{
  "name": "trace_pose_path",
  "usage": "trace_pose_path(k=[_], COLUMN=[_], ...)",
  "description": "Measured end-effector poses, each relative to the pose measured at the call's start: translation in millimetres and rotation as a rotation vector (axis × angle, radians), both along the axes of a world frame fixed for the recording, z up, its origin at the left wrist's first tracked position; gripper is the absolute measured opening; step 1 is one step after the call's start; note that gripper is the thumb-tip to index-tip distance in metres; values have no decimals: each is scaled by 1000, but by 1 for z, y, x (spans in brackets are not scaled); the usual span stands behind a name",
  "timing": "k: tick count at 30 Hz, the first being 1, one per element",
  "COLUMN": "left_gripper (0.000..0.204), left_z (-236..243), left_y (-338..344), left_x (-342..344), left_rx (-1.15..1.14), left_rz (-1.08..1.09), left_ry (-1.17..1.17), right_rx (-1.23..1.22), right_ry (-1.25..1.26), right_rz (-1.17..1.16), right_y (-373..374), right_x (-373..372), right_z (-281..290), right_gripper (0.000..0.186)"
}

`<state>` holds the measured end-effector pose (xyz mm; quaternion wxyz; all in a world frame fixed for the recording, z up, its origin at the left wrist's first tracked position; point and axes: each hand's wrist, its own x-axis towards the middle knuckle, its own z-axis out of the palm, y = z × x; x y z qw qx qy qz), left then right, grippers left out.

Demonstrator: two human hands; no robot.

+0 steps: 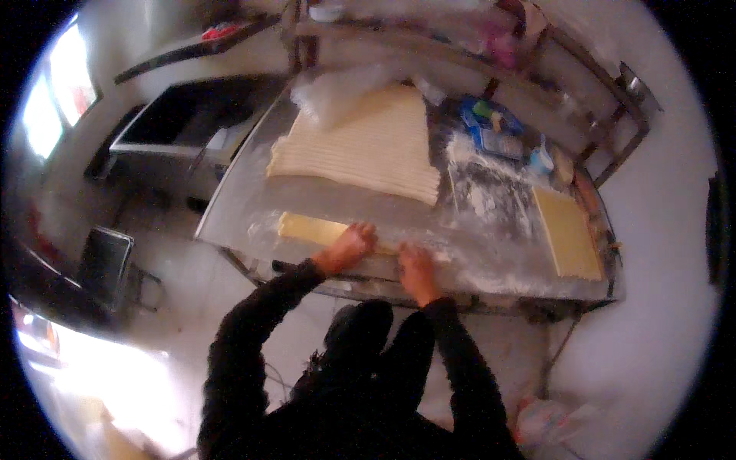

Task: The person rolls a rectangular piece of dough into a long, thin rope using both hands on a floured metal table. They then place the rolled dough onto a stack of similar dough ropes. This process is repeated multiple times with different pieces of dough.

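Observation:
A narrow strip of pale yellow dough (308,228) lies along the near edge of the floured table (230,188). My left hand (351,248) is curled over its middle, fingers bent onto the dough. At the strip's right end, my right hand (417,274) also has its fingers curled down onto it; they partly hide the dough. Beyond the hands rests a wide batch of long dough rolls (360,149), set side by side. Crumpled clear plastic (330,96) covers its far left part. A flat yellow dough sheet (567,234) sits at the table's right.
White flour (491,195) is spread over the right half of the table. Behind it stand a blue container (491,130) and a light blue cup (541,159). A wooden shelf frame (621,130) rises at the back. A dark-topped stand (195,111) is at the left.

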<state>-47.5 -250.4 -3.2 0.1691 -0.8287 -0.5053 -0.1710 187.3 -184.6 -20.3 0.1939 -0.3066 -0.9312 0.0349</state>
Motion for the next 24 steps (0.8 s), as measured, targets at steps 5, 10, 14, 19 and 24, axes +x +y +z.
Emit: trace_pose_path(k=[5,10,14,19,24], left_gripper=[22,24,26,32,40], left_z=[0,-6,6,3,11], left_y=[-19,-31,-37,-49,-70], left_x=[-16,-43,-56,-91,-118], left_rx=[111,38,36,-86,-156], left_rz=[-54,35,45,48,78], left_ry=[-216,-144,-178,-254,-271], right_rx=[18,15,7,-8,-20], right_ry=[41,22,63,-7,22], right_rz=[76,33,75,6,70], right_y=[-12,-30,-47,-42,-62], right_x=[-38,-56,-88,-91,-115], right_z=[-13,6,10,7,14], right_gripper=[48,50,51,54,59])
